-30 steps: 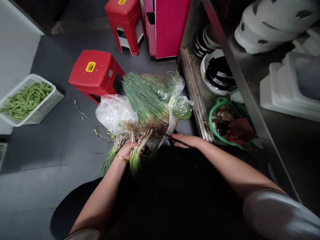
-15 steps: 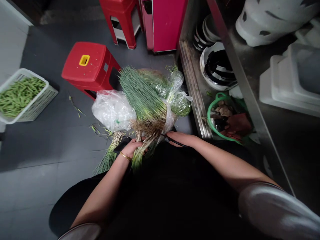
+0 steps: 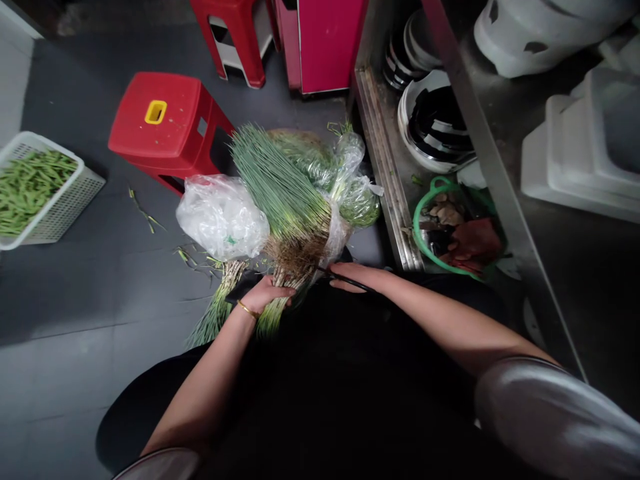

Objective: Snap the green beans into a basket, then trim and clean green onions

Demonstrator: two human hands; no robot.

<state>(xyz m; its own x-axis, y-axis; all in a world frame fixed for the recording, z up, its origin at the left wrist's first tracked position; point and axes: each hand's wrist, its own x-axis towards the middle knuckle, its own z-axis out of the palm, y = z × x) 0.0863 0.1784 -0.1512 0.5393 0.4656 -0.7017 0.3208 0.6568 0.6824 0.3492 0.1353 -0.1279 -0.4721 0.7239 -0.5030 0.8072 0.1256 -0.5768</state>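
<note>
Evidently I'm tending root ends [image 3: 294, 256]: my left hand [image 3: 265, 293] clamps its fingers round a scallion bunch [image 3: 271, 316] beside the larger pile [image 3: 283, 183]; my right hand [image 3: 352, 275] grips a dark tool [image 3: 324, 270] near them. Next seems to need a steady bunch.

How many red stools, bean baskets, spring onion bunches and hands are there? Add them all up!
Red stools: 2 (near stool, far stool)
Bean basket: 1
Spring onion bunches: 3 (big bunch, held bunch, leftmost bunch)
Hands: 2 (left hand, right hand)
Total: 8

Dim light, glints on plastic bag [image 3: 223, 217] (faint), dark lower middle, stretched edges
</note>
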